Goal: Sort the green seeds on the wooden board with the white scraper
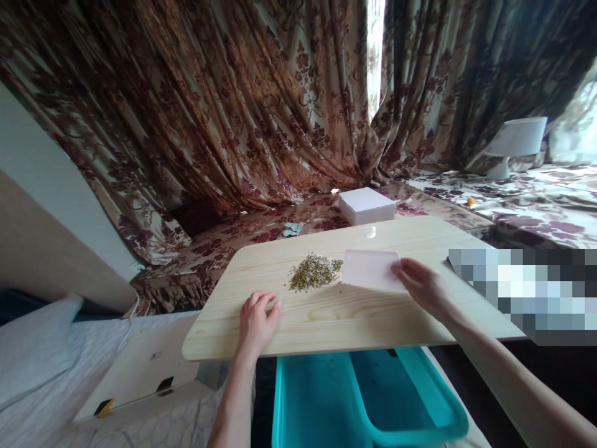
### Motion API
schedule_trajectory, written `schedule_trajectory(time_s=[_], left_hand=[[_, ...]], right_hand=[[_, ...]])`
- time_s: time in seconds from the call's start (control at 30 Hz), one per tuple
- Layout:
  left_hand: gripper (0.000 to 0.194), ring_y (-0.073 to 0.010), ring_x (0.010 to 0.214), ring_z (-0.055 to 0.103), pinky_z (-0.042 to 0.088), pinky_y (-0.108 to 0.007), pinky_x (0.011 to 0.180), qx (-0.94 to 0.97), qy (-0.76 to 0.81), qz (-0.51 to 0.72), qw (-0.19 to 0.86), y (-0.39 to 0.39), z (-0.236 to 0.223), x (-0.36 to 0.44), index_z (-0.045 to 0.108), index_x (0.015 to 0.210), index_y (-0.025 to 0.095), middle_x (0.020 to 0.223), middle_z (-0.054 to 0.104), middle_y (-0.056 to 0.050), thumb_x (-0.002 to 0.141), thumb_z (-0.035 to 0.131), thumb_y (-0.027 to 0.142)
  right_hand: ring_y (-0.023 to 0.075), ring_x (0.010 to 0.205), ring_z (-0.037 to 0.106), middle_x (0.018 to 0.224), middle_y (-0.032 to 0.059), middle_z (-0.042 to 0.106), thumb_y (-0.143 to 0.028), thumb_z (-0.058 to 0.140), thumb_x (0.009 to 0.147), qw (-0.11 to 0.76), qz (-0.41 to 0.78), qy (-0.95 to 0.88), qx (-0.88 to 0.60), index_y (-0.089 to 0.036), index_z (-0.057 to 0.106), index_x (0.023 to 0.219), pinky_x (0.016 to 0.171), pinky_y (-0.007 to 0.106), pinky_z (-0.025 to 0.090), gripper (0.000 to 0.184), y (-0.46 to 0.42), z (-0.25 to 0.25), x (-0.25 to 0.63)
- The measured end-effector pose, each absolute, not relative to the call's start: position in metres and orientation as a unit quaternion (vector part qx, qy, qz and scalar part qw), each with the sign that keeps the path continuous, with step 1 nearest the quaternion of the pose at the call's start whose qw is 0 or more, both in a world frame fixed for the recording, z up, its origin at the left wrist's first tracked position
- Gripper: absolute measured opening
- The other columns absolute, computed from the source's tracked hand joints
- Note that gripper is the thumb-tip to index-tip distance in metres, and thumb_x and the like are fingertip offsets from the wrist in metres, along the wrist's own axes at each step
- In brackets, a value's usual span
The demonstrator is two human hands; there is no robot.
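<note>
On the pale wood-grain table (308,326) lies a loose heap of small green and whitish grains (313,272), with a few stray pieces around it. My right hand (422,283) grips the right end of a thin white card (370,269) between thumb and fingers. The card's left edge is at the right side of the heap. My left hand (259,317) rests on the table, left of and nearer than the heap. It holds nothing, its fingers slightly bent and the thumb apart.
Below the table's near edge sits a turquoise two-compartment bin (317,398). A white box (366,205) and a light blue cloth (292,229) lie beyond the table. A white folded board (144,361) is at left, a lamp (517,140) at far right. Patterned curtains (261,93) hang behind.
</note>
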State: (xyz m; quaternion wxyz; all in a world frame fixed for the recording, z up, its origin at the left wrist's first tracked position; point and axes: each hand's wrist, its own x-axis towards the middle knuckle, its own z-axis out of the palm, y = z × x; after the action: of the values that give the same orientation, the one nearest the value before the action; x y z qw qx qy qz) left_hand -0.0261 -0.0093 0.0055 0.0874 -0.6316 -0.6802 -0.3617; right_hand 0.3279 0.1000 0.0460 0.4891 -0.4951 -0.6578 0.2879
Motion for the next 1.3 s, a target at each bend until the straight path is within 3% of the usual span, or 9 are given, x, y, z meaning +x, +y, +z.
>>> schedule_trajectory(time_s=[0.6,0.97,1.3], left_hand=[[0.021,-0.0230,0.096,0.059,0.046,-0.038,0.091,-0.630,-0.678,-0.368,0.088,-0.009,0.004,-0.027,0.066,0.091,0.023,0.098,0.062,-0.006,0.083,0.051,0.035],[0.023,-0.0233,0.097,0.059,0.045,-0.038,0.092,-0.633,-0.679,-0.363,0.079,-0.009,0.004,-0.027,0.066,0.093,0.023,0.098,0.062,-0.006,0.083,0.051,0.037],[0.022,-0.0232,0.096,0.059,0.046,-0.038,0.091,-0.633,-0.677,-0.365,0.084,-0.009,0.005,-0.028,0.066,0.092,0.023,0.098,0.062,-0.006,0.082,0.052,0.037]], right_hand=[[0.0168,0.062,0.058,0.061,0.0019,0.064,-0.039,0.057,0.073,0.480,0.280,-0.678,-0.481,-0.020,0.060,0.069,0.055,0.026,0.044,0.020,0.122,0.054,0.312],[0.0138,0.055,0.051,0.069,0.0043,0.065,-0.047,0.059,0.069,0.456,0.372,-0.669,-0.453,-0.019,0.059,0.072,0.047,0.025,0.039,0.028,0.110,0.066,0.307],[0.0126,0.054,0.046,0.060,0.0006,0.055,-0.046,0.056,0.072,0.426,0.362,-0.700,-0.445,-0.019,0.055,0.066,0.047,0.025,0.037,0.027,0.105,0.070,0.308]])
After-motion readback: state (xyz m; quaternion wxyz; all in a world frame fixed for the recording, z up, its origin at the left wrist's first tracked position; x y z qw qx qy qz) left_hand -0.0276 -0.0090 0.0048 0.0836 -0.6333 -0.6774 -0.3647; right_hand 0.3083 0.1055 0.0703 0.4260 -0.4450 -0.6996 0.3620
